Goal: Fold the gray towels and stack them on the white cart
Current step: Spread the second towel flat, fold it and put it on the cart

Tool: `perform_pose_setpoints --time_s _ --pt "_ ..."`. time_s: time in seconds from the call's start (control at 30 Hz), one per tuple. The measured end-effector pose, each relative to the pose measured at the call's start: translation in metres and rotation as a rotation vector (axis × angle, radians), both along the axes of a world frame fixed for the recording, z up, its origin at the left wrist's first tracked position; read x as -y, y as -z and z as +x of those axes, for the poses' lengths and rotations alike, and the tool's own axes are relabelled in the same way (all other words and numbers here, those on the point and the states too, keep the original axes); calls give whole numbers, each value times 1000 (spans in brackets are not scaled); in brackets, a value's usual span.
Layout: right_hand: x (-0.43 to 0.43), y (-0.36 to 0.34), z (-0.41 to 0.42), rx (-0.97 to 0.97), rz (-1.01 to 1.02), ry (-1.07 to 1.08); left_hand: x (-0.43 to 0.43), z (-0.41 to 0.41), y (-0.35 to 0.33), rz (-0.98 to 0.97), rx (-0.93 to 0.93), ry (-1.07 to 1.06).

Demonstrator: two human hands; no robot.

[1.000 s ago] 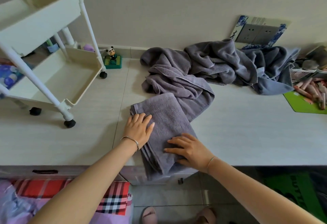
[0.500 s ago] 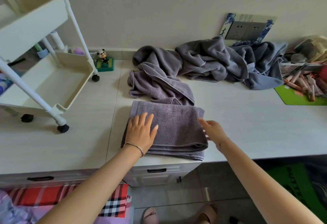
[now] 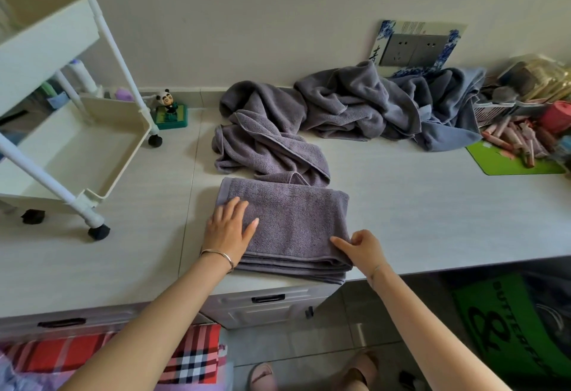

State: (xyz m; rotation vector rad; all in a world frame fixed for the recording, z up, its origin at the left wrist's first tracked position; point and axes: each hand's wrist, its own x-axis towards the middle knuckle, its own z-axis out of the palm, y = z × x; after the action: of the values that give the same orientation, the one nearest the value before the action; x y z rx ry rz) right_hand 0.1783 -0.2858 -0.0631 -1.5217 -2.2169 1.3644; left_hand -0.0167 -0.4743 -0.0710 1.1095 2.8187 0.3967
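A folded gray towel [image 3: 293,220] lies flat at the counter's front edge. My left hand [image 3: 228,230] presses flat on its left part, fingers spread. My right hand [image 3: 361,248] sits at the towel's front right corner, index finger stretched over the cloth and the other fingers curled at the edge; whether it pinches the layers is unclear. Behind lie a crumpled gray towel [image 3: 265,146] and a heap of more gray towels [image 3: 370,106] against the wall. The white cart [image 3: 83,131] stands at the left, its lower tray open and bare.
A panda figurine [image 3: 168,109] stands by the cart's wheel. At the right are a green mat [image 3: 506,165] with several pink sticks and a basket of clutter. A socket panel [image 3: 414,47] leans on the wall. Drawers sit below the counter [image 3: 432,214].
The towel went from a narrow diagonal strip to a wide rectangle squared to the counter edge. My right hand moved from the towel's right side to its front right corner. My left hand stayed pressing.
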Motion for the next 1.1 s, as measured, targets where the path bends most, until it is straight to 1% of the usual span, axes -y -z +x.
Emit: perform_pose_setpoints --time_s 0.07,0.13,0.2,0.23,0.33,0.4,0.5,0.57,0.67,0.7,0.77,0.83,0.87,0.93,0.97,1.0,1.03,1.07,1.1 --pt "-1 -1 -2 -47 -126 42 1 -5 -2 59 35 -150" --pt "-2 -5 -7 -46 -193 31 -1 -12 -7 29 146 -275" --pt "-2 -7 -13 -49 -243 64 -2 -20 -11 45 249 -324" --pt "-3 -7 -16 -64 -252 90 -1 -25 -13 86 285 -337" --pt "1 -8 -22 -142 -251 149 1 -32 -17 221 328 -377" --pt "10 -8 -23 -193 -216 145 3 -32 -18 251 376 -380" --pt "20 -5 -19 -201 -29 99 8 -32 -15 258 403 -341" --pt "23 1 -11 -234 104 62 12 -34 -13 330 393 -365" --pt "32 12 7 -279 351 -126 14 -33 -9 476 382 -429" --pt "36 17 13 -257 453 -221 13 -31 -8 508 384 -436" --pt "41 27 23 -124 601 -415 10 -30 -4 533 393 -429" --pt "40 37 33 16 648 -548 10 -31 2 510 395 -445" --pt "38 39 37 67 654 -568 10 -32 5 494 396 -467" --pt "36 34 39 100 671 -539 9 -29 7 487 355 -507" --pt "36 28 35 82 671 -500 7 -26 6 485 263 -494" --pt "37 20 28 53 667 -453 3 -22 5 478 133 -436" --pt "37 13 17 25 661 -404 -3 -18 4 456 4 -332" --pt "36 6 3 9 649 -364 -10 -14 4 410 -94 -200" --pt "34 3 -10 17 633 -336 -17 -10 5 329 -151 -71"
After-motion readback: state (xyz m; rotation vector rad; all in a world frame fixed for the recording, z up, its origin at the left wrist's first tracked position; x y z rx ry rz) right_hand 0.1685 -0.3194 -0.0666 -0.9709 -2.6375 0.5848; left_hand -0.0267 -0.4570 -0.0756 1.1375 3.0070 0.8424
